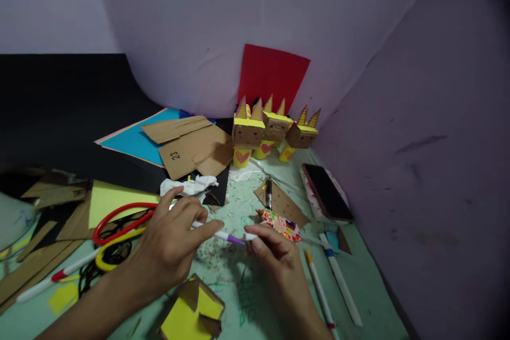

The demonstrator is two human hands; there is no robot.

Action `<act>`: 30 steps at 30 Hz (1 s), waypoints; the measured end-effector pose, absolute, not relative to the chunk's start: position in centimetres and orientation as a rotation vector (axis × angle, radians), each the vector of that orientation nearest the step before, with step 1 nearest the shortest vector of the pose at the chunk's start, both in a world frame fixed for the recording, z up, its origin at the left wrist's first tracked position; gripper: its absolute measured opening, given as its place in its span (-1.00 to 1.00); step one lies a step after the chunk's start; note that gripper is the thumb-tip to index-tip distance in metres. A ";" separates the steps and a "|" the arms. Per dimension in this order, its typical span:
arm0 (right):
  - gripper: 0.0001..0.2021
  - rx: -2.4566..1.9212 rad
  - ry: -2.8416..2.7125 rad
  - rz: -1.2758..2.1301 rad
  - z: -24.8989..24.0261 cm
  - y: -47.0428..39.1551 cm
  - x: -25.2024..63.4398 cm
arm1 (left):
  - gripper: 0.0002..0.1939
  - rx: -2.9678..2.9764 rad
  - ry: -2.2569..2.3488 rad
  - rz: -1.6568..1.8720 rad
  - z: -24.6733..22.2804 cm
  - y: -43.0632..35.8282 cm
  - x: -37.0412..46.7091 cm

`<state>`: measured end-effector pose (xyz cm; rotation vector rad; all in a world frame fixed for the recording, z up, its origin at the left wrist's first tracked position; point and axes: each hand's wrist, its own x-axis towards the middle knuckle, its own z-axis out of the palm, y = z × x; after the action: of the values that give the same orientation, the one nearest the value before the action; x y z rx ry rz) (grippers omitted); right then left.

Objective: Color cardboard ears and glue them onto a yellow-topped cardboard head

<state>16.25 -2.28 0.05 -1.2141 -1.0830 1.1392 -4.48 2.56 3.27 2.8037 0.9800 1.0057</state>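
Observation:
My left hand (169, 239) grips a white felt-tip marker (221, 235) whose purple tip points to the right. Between the thumb and fingers of my right hand (281, 265) is a small white marker cap (250, 237), close to the purple tip; whether the two touch I cannot tell. Below my hands, at the bottom edge, sits a small yellow-topped cardboard box (187, 319) with upright flaps. An orange-tipped marker (320, 287) and a blue-and-white marker (341, 281) lie right of my right hand.
Horned cardboard figures (247, 135) stand at the back before a red sheet (271, 74). A phone (326, 191) lies right. Red-and-yellow-handled scissors (119, 212), cardboard pieces (199, 149) and crumpled white tissue (195, 186) crowd the left. A patterned cutter (281, 224) lies beyond my right hand.

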 end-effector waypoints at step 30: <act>-0.82 -1.162 -1.649 0.660 0.2 -3.2 14.8 | -0.74 2.742 0.802 0.930 3.0 2.2 -4.2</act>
<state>14.85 -3.16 0.22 -1.1624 -1.6491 0.6604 -4.16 2.21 2.98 2.7421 0.8025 0.9300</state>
